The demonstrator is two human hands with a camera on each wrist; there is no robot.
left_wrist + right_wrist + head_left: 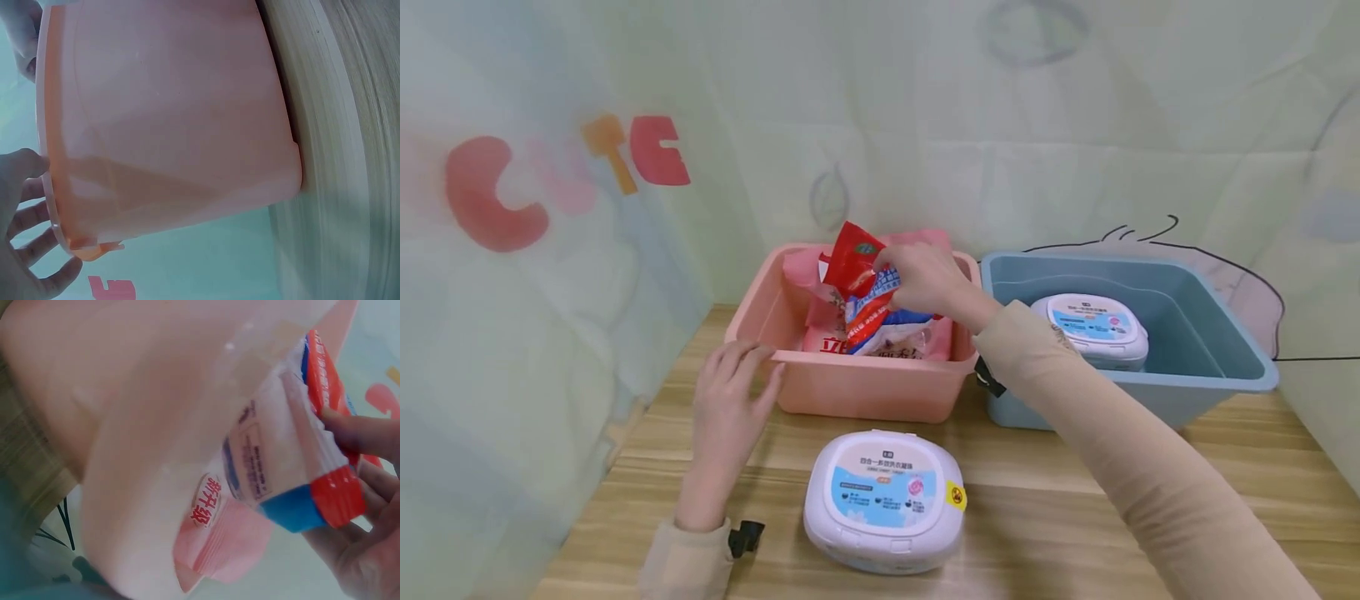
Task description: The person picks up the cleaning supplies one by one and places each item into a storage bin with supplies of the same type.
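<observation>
My right hand (921,271) pinches the upper part of a red-and-blue printed plastic bag (872,310) over the pink bin (868,387). In the right wrist view, the thumb and fingers hold this bag (281,456) by its crimped edge, and its clear side shows pale contents. Underneath it in the bin lie pink printed bags (822,325), partly covered. My left hand (730,408) rests on the bin's front left rim with loosely spread fingers. The left wrist view shows its thumb touching the bin's rim (45,112).
To the right of the pink bin stands a blue bin (1195,379) with a white lidded laundry-pod box (1093,329) inside. A similar laundry-pod box (883,504) sits on the wooden table (1037,492) in front. A printed fabric backdrop (880,108) hangs close behind the bins.
</observation>
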